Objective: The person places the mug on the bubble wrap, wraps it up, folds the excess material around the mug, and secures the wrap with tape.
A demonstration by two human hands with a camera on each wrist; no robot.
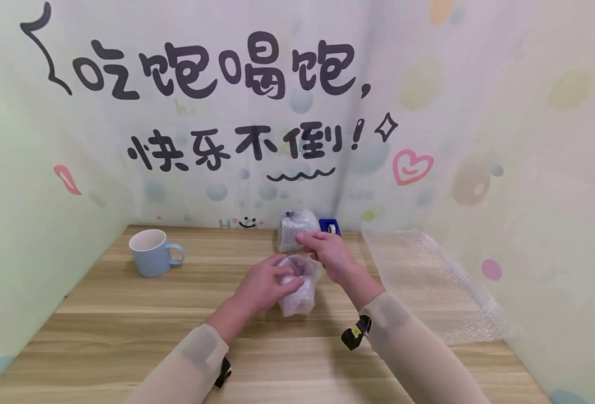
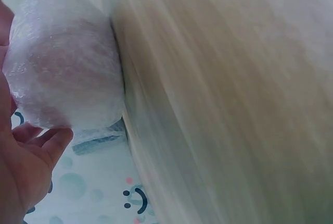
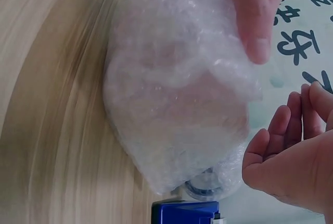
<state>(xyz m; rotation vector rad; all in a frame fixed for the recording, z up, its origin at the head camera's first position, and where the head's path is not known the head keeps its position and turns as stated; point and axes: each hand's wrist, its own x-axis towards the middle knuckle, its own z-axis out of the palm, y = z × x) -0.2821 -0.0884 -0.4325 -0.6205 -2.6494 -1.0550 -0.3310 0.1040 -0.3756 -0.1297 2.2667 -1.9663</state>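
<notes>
My left hand grips the upper part of a cup-shaped bundle in bubble wrap, with thumb and fingers on opposite sides of its top. The bundle stands on the table, and its contents show only as a pinkish blur through the wrap in the right wrist view. Just beyond it, at the upper right, is my right hand, thumb and forefinger together and the other fingers curled. Nothing shows between those fingertips. Behind the hands stands a second bubble-wrapped bundle, next to a blue tape dispenser.
A light blue mug with a white inside stands at the back left of the wooden table. Along the right side lies a loose sheet of bubble wrap. A printed curtain closes off the back and sides.
</notes>
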